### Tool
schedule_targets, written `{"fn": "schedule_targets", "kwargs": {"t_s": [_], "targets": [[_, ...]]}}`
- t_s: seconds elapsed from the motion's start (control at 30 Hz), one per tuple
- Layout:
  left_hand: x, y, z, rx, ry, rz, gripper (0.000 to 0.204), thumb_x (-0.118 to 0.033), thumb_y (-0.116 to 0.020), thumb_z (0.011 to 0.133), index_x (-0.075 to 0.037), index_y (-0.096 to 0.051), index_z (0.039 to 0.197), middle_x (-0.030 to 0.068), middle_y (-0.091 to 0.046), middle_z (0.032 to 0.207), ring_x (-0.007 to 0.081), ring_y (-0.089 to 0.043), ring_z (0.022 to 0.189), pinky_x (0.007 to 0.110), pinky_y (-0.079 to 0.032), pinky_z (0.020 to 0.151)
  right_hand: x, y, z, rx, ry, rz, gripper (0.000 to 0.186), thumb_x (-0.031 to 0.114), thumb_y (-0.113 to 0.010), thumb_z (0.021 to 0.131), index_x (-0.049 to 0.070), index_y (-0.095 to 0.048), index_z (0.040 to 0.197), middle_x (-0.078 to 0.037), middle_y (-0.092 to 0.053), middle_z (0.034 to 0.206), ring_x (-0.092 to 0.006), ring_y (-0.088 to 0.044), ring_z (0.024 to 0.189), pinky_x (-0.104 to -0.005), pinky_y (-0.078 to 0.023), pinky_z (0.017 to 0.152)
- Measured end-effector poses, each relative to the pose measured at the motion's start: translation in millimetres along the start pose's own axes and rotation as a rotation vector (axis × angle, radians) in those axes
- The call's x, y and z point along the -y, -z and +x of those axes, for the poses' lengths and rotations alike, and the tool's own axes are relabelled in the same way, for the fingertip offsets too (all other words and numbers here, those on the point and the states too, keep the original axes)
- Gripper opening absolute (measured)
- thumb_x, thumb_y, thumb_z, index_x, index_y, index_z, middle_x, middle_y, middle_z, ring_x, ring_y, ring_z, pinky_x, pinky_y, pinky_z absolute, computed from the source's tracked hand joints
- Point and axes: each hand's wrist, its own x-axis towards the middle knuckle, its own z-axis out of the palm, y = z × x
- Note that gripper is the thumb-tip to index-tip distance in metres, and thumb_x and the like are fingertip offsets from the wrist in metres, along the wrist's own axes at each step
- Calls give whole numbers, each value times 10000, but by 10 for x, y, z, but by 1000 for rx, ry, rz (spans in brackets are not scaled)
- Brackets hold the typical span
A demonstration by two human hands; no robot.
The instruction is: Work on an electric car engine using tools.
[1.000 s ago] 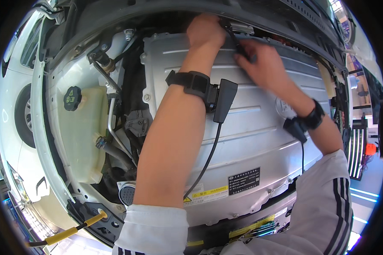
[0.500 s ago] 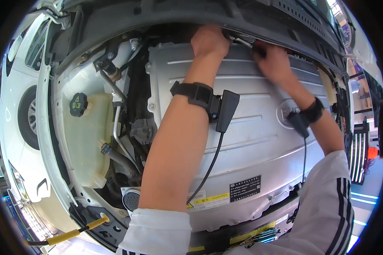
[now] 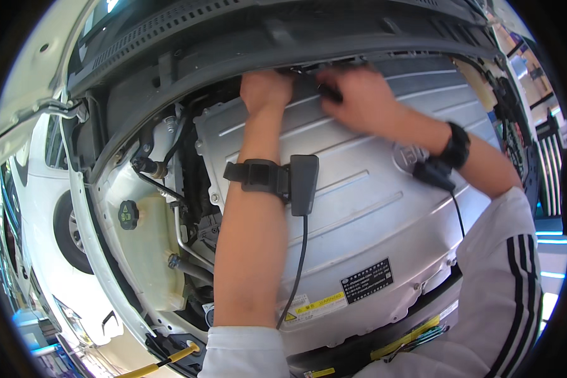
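My left hand (image 3: 266, 91) is closed at the far edge of the silver ribbed metal cover (image 3: 334, 214), under the lip of the black cowl panel (image 3: 246, 60). Its fingertips are hidden, so what they grip cannot be seen. To its right, my right hand (image 3: 362, 101), blurred by motion, is wrapped round the black handle of a ratchet wrench (image 3: 329, 92). The tool reaches toward my left hand, but its head is out of sight. Both wrists wear black straps with a small black box and cable.
Left of the cover stands a translucent coolant tank (image 3: 154, 252) with a black cap (image 3: 128, 215). Hoses and metal pipes run between them. A yellow-sleeved rod (image 3: 183, 354) rises at the lower left. Beyond the fender is a white car (image 3: 47, 208).
The view has shifted and tilted, showing more of the cowl. My right hand has swung left, closer to my left hand, with the wrench still in it. My left hand stays at the cover's far edge.
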Motion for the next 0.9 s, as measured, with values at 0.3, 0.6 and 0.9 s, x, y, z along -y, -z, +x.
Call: {"fn": "schedule_targets", "kwargs": {"t_s": [0.3,0.6,0.9], "targets": [[68,-68,30,41,-70,-4,409,-401,-778,698,-119,-731,989,97,-706,1033,283,-648,1005,366,-492,882,64,0,-46,-113,117,-76,324,258,-615,810,17,-660,1021,-214,-662,883,-358,-650,854,-442,-512,800],[-23,-63,26,60,-69,6,387,-358,-785,699,-115,-727,994,88,-710,1007,282,-648,991,362,-484,885,-53,-176,4,-86,47,-153,291,225,-605,797,47,-648,1023,-197,-660,907,-351,-643,897,-473,-488,837],[60,-130,79,26,-64,-64,461,-343,-811,681,-82,-704,1047,102,-706,1022,249,-649,996,334,-463,904,-62,-166,7,-139,175,-122,321,271,-585,842,37,-650,1050,-220,-663,906,-371,-648,872,-467,-495,850]]}}
